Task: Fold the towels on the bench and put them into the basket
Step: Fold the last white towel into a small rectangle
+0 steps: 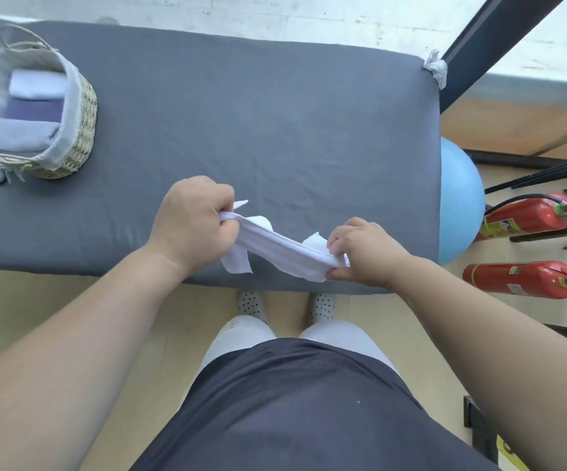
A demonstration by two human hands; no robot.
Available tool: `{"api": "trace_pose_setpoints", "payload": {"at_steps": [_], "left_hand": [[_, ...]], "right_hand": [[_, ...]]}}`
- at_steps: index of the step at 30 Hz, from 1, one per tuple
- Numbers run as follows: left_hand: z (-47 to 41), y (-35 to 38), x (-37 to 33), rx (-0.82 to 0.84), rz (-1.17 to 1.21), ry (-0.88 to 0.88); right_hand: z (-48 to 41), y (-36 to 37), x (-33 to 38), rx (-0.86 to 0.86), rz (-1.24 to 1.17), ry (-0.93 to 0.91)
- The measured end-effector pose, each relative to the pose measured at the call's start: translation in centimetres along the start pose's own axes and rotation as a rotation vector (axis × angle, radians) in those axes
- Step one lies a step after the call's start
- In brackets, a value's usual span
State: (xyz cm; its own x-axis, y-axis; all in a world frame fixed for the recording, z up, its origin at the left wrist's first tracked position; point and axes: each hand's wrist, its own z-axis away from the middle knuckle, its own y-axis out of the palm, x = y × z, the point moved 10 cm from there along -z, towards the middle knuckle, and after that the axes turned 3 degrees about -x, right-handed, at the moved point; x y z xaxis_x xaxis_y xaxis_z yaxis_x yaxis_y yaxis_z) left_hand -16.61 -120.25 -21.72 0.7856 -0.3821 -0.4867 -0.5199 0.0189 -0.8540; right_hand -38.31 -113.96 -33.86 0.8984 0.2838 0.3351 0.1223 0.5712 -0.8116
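- The bench [275,130], covered in grey cloth, runs left to right in front of the person.
- The basket [84,107] stands on its far left end, well apart from both hands, with folded towels [34,83] already inside.
- The white towel [275,249] is bunched into a loose band above the bench's near edge. Its long axis slants from far-left to near-right, and loose corners hang at each end.
- The left hand [190,222] grips the far-left end with curled fingers and is the hand nearer the basket.
- The right hand [363,253] pinches the near-right end between thumb and fingers.
- Judgement: the towel needs spreading flat before it can be folded.
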Motion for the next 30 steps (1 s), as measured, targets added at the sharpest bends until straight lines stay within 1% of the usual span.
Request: {"api": "trace_pose_setpoints", "payload": {"at_steps": [2,4,6,9,11,14,15,16,17,18,19,20,21,22,24,25,27,28,30], "left_hand": [[0.0,-0.6,1.7,-0.028,-0.071,-0.092],[0.1,-0.6,3.3,-0.031,-0.128,-0.174],[0.4,-0.3,5.0,-0.003,-0.178,-0.247],[1.1,0.6,7.9,0.081,-0.225,-0.388],[2.1,1.3,9.9,0.129,-0.253,-0.486],[3.4,2.6,12.2,0.2,-0.262,-0.601],[3.8,3.4,12.8,0.267,-0.255,-0.635],[4.3,4.6,13.2,0.383,-0.246,-0.664],[5.1,6.1,13.3,0.549,-0.231,-0.681],[6.2,7.7,13.1,0.729,-0.211,-0.687],[7.2,8.8,12.8,0.872,-0.2,-0.685],[7.7,9.5,12.7,0.947,-0.192,-0.678],[7.7,9.9,12.6,0.956,-0.172,-0.679],[7.2,10.1,12.6,0.918,-0.149,-0.69],[5.6,10.4,13.1,0.785,-0.13,-0.699],[4.7,10.8,13.5,0.719,-0.133,-0.696],[2.8,11.8,14.5,0.602,-0.155,-0.692],[2.0,12.5,15.2,0.555,-0.17,-0.694],[0.4,14.6,16.6,0.489,-0.183,-0.702]], "right_hand": [[0.8,1.0,-2.1,0.083,0.192,0.082],[1.5,1.5,-3.9,0.114,0.321,0.143],[2.3,1.6,-5.9,0.107,0.383,0.209],[4.1,1.9,-8.9,0.143,0.419,0.308],[5.1,2.1,-9.9,0.116,0.324,0.321],[6.3,1.3,-10.5,-0.003,-0.043,0.397],[6.6,1.4,-10.7,-0.007,-0.131,0.429],[6.9,1.9,-10.9,0.045,-0.194,0.454],[7.2,2.9,-10.6,0.158,-0.242,0.465],[7.7,4.2,-10.2,0.311,-0.279,0.471],[8.4,5.2,-10.0,0.45,-0.3,0.483],[8.7,5.8,-10.0,0.532,-0.308,0.5],[8.6,5.8,-10.3,0.549,-0.326,0.519],[8.1,5.6,-10.9,0.52,-0.36,0.55],[6.5,4.5,-12.7,0.421,-0.394,0.617],[5.4,3.7,-13.7,0.362,-0.373,0.636],[2.7,1.7,-16.1,0.208,-0.255,0.642],[1.4,0.7,-17.5,0.105,-0.213,0.657],[-0.7,-0.5,-20.1,-0.116,-0.269,0.73]]}}
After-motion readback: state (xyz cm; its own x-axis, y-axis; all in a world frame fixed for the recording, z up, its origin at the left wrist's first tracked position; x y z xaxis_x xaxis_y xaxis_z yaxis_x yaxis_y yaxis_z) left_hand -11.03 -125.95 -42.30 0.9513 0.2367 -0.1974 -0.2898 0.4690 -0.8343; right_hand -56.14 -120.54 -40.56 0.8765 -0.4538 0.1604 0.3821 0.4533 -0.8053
